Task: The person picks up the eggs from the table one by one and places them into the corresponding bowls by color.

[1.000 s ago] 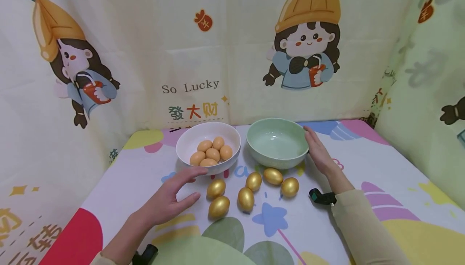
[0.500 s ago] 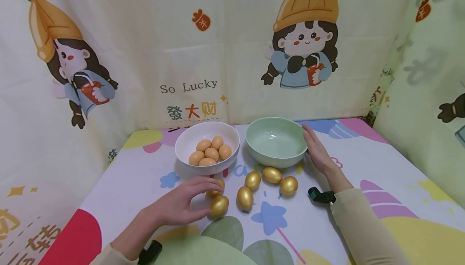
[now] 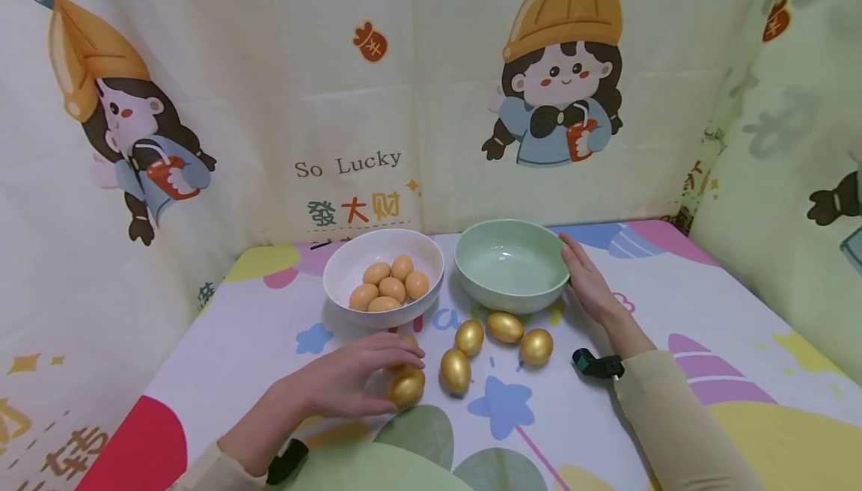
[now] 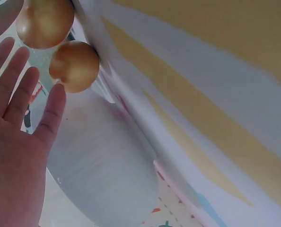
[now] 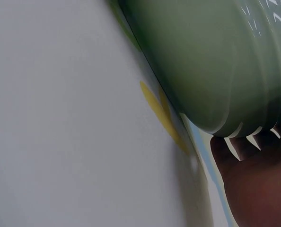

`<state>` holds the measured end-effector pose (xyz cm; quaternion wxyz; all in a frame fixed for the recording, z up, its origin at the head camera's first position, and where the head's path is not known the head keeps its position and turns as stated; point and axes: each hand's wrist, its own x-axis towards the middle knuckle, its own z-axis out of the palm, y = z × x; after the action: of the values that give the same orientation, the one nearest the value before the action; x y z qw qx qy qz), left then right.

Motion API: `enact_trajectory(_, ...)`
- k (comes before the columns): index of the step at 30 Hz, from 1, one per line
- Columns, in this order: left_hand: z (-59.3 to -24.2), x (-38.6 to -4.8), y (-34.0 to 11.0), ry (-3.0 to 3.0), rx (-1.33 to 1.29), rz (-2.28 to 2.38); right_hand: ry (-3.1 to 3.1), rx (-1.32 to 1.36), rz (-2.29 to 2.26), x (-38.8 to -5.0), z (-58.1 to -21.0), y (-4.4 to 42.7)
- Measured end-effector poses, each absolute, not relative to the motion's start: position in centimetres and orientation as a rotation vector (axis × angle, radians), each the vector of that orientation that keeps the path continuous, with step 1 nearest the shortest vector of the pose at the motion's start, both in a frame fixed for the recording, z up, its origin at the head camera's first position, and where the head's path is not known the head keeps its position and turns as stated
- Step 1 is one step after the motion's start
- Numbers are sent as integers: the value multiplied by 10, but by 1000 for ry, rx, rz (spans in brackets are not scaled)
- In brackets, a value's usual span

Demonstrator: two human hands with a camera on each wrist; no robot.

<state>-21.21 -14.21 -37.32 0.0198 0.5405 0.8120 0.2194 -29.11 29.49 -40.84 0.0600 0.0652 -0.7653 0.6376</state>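
My left hand (image 3: 353, 377) reaches over two golden eggs on the near left, fingers extended and thumb apart. The nearer golden egg (image 3: 407, 388) lies by the thumb tip; the farther one is mostly hidden behind the fingers. In the left wrist view both show, the larger egg (image 4: 45, 22) beside the thumb and the smaller egg (image 4: 76, 68) by a fingertip of the left hand (image 4: 17, 137). Whether skin touches shell, I cannot tell. My right hand (image 3: 592, 287) rests with straight fingers against the right side of a pale green bowl (image 3: 512, 299), which has nothing in it.
A white bowl (image 3: 384, 317) holding several brown eggs (image 3: 392, 290) stands left of the green one. Several more golden eggs (image 3: 456, 371) lie on the patterned tablecloth (image 3: 566, 431) in front of the bowls. A printed cloth backdrop (image 3: 451, 102) rises behind the table.
From beside the white bowl's front rim, my left hand has come down and right to the two golden eggs. My right hand stays against the green bowl.
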Motion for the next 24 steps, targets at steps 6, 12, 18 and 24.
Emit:
enact_trajectory(6,-372,-211,-138,2523,1633,581,-2309,197,1940,-290,-407,295)
enact_trajectory(12,-373,-212,-133,2517,1662,521,-2305,206,1929,-290,-406,295)
enact_trajectory(18,-373,-209,-128,2515,1771,378,-2304,190,1925,-291,-409,298)
enact_trajectory(24,-375,-208,-125,2481,1814,374,-2295,183,1926,-292,-410,296)
